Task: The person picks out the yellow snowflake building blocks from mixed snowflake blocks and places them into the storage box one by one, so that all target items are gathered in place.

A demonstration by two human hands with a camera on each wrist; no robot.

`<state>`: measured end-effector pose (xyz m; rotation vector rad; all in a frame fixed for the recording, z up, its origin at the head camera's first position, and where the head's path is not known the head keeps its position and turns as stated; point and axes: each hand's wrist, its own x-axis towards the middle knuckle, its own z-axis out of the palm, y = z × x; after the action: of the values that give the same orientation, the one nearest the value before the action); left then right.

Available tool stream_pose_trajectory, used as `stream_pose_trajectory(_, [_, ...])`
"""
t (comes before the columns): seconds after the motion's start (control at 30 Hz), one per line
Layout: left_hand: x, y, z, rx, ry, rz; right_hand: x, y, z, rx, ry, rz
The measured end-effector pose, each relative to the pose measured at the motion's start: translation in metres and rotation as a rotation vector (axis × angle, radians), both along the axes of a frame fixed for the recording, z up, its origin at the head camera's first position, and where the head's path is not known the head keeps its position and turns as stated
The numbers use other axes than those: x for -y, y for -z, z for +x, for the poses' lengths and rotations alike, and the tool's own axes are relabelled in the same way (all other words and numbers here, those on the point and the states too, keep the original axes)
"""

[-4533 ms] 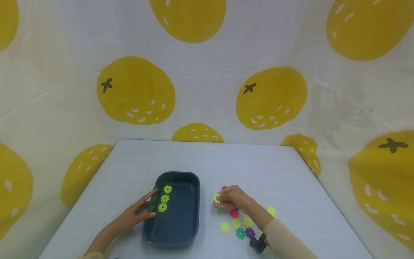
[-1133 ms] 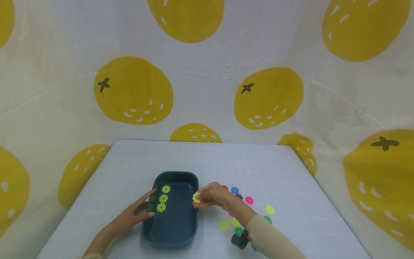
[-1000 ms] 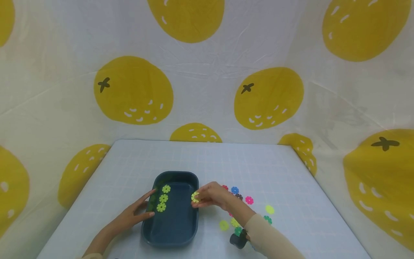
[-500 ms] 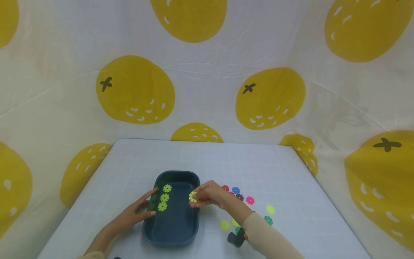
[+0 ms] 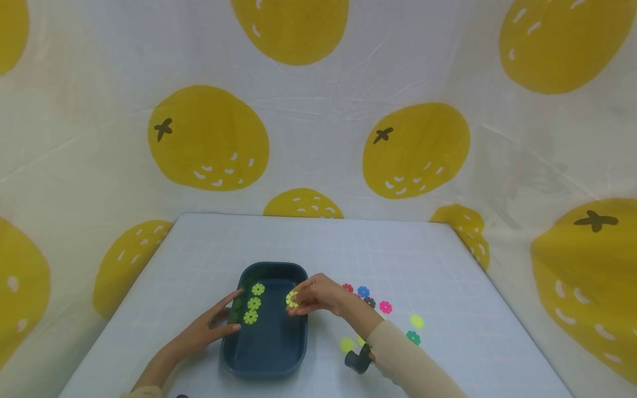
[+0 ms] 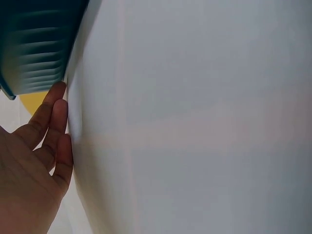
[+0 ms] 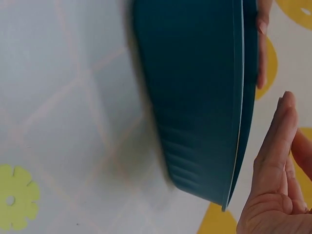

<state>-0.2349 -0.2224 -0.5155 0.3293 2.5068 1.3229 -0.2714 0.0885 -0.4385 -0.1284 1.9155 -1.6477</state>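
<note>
A dark blue-green tray (image 5: 269,351) stands on the table, with three yellow flower-shaped discs (image 5: 254,303) in a row along its left side. My left hand (image 5: 201,330) rests against the tray's left rim, fingers spread; in the left wrist view its fingers (image 6: 59,114) are loosely extended beside the ridged tray wall (image 6: 41,53). Over the tray's right side, my right hand (image 5: 320,294) pinches another yellow flower-shaped disc (image 5: 291,299) between thumb and fingers. In the right wrist view my right hand (image 7: 275,180) is above the tray rim, its disc hidden.
To the tray's right lie several loose discs on the table, including a blue disc (image 5: 364,291), a pink disc (image 5: 385,307), a green disc (image 5: 413,338) and a yellow disc (image 5: 346,345). A black wrist device (image 5: 357,360) hangs under my right forearm. Lemon-print cloth (image 5: 318,110) surrounds the table.
My right hand has carried the pinched yellow disc leftward from beside the loose discs, across the tray's right rim to above its inside. The left hand has stayed at the left rim.
</note>
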Motion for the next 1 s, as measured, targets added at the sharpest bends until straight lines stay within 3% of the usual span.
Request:
stream_pose_trajectory(0.63, [-0.002,0.000,0.000,0.011,-0.015,-0.001,0.017,-0.004,-0.006,0.016,-0.051,0.062])
stream_pose_trajectory(1.0, [-0.003,0.001,0.000,0.026,-0.029,-0.012,0.023,-0.005,-0.008,0.053,-0.092,0.000])
